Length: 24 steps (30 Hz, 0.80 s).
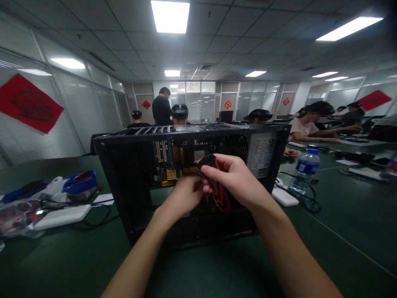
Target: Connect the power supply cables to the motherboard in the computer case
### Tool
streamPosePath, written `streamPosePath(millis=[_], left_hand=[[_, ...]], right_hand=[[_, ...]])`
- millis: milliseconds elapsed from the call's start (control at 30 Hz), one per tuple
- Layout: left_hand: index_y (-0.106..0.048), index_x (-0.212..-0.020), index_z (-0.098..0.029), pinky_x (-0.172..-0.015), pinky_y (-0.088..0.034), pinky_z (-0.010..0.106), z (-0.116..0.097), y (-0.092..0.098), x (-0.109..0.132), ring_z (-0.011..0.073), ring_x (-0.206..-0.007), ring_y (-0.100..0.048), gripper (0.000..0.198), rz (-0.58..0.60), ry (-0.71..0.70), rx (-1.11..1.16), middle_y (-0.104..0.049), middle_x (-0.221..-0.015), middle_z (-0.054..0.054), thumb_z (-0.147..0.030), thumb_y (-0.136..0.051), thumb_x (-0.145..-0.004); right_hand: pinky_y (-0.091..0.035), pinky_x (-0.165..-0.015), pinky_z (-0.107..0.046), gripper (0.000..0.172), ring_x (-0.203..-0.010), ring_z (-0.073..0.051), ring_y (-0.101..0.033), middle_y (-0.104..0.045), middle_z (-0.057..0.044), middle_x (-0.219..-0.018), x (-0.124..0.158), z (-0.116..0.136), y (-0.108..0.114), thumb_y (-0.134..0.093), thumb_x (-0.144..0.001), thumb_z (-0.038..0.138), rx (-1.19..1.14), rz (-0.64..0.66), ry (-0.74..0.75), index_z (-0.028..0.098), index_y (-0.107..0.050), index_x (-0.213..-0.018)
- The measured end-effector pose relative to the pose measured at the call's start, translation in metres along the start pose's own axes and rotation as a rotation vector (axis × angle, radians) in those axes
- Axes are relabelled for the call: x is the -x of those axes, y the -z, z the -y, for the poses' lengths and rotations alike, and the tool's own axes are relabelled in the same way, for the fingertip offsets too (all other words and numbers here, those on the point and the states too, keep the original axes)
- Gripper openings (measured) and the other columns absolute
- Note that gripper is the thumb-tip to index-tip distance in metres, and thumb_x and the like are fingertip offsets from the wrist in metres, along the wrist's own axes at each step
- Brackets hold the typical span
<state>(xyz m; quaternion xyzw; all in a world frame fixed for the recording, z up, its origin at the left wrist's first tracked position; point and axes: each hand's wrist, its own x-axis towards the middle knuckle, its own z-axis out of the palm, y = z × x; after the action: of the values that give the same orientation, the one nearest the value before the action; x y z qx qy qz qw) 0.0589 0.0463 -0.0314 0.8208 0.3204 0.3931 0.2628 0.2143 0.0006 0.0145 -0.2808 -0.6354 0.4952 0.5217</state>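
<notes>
bright square ceiling lights (170, 16) hang over a wide office with glass partitions, and a red paper diamond with dark lettering (31, 103) is fixed to the left-hand glass. farther off, a standing person in black (161, 105) is seen beyond the bench, a long dark-green surface (71, 265).

on the bench, straight ahead, sits a black metal computer case (120, 178), its uncovered side toward the wearer. inside are a dark circuit board with pale slots (163, 151), a round black fan (237, 145) and, at the right end, a grey labelled power supply box (263, 151).

the bundle of red, orange and dark wires (221, 198) lies within the case, in front of the board. the right hand (237, 176) has its grip narrowed, thumb and forefinger pinching a flat, dark, ridged piece (207, 160) beside the wires. the left hand (186, 192) is curled just below it (its fingertips are mostly hidden, so i cannot tell what that grip holds).

to the right stands a transparent blue-capped water bottle (305, 171); to the left lies a crumpled see-through plastic bag (23, 215).
</notes>
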Motion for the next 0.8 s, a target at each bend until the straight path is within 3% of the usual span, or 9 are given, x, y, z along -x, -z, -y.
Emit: streamPosePath(millis=[100, 167, 333, 533, 700, 800], left_hand=[[-0.067, -0.083, -0.014, -0.076, -0.054, 0.029, -0.021, 0.007, 0.002, 0.0179, -0.076, -0.066, 0.027, -0.192, 0.018, 0.275, -0.069, -0.078, 0.005, -0.032, -0.05, -0.093], [-0.07, -0.093, -0.012, -0.075, -0.055, 0.029, -0.033, 0.009, 0.007, 0.0175, -0.075, -0.067, 0.036, -0.24, 0.024, 0.432, -0.071, -0.083, 0.007, -0.043, -0.051, -0.095], [-0.075, -0.098, -0.012, -0.077, -0.055, 0.026, -0.049, 0.009, 0.016, 0.0178, -0.081, -0.067, 0.031, -0.238, -0.007, 0.424, -0.073, -0.086, 0.006, -0.041, -0.07, -0.087], [-0.075, -0.11, -0.014, -0.09, -0.054, 0.031, -0.045, 0.013, 0.014, 0.0213, -0.094, -0.067, 0.033, -0.231, -0.013, 0.492, -0.074, -0.101, 0.007, -0.038, -0.066, -0.089], [-0.071, -0.118, -0.014, -0.074, -0.052, 0.024, -0.043, 0.018, 0.015, 0.0164, -0.079, -0.063, 0.037, -0.183, 0.015, 0.508, -0.072, -0.089, 0.005, -0.039, -0.06, -0.094], [-0.072, -0.116, -0.013, -0.069, -0.05, 0.021, -0.044, 0.02, 0.016, 0.0138, -0.073, -0.059, 0.038, -0.184, 0.0, 0.506, -0.068, -0.079, 0.003, -0.041, -0.061, -0.093]], right_hand=[[-0.057, -0.059, -0.023, 0.039, -0.06, -0.011, -0.063, -0.065, 0.001, -0.072, -0.005, -0.008, 0.006, -0.086, -0.071, 0.044, -0.018, -0.066, 0.028, 0.015, -0.065, -0.085], [-0.056, -0.06, -0.023, 0.038, -0.061, -0.011, -0.062, -0.064, 0.001, -0.073, -0.006, -0.011, 0.007, -0.082, -0.075, 0.048, -0.035, -0.093, 0.06, 0.016, -0.064, -0.084], [-0.053, -0.06, -0.021, 0.036, -0.068, -0.012, -0.061, -0.064, -0.001, -0.081, -0.004, -0.01, 0.004, -0.071, -0.086, 0.053, 0.009, -0.159, 0.149, 0.017, -0.062, -0.085], [-0.052, -0.066, -0.024, 0.034, -0.076, -0.015, -0.062, -0.065, -0.003, -0.087, -0.002, -0.006, 0.001, -0.063, -0.091, 0.052, 0.165, -0.208, 0.22, 0.018, -0.062, -0.096], [-0.054, -0.064, -0.026, 0.034, -0.064, -0.013, -0.06, -0.062, 0.0, -0.083, 0.001, -0.008, -0.003, -0.062, -0.092, 0.05, 0.112, -0.115, 0.18, 0.021, -0.055, -0.107], [-0.052, -0.061, -0.023, 0.032, -0.064, -0.012, -0.058, -0.058, 0.001, -0.082, 0.003, -0.012, -0.005, -0.061, -0.094, 0.048, 0.111, -0.14, 0.214, 0.022, -0.053, -0.112]])
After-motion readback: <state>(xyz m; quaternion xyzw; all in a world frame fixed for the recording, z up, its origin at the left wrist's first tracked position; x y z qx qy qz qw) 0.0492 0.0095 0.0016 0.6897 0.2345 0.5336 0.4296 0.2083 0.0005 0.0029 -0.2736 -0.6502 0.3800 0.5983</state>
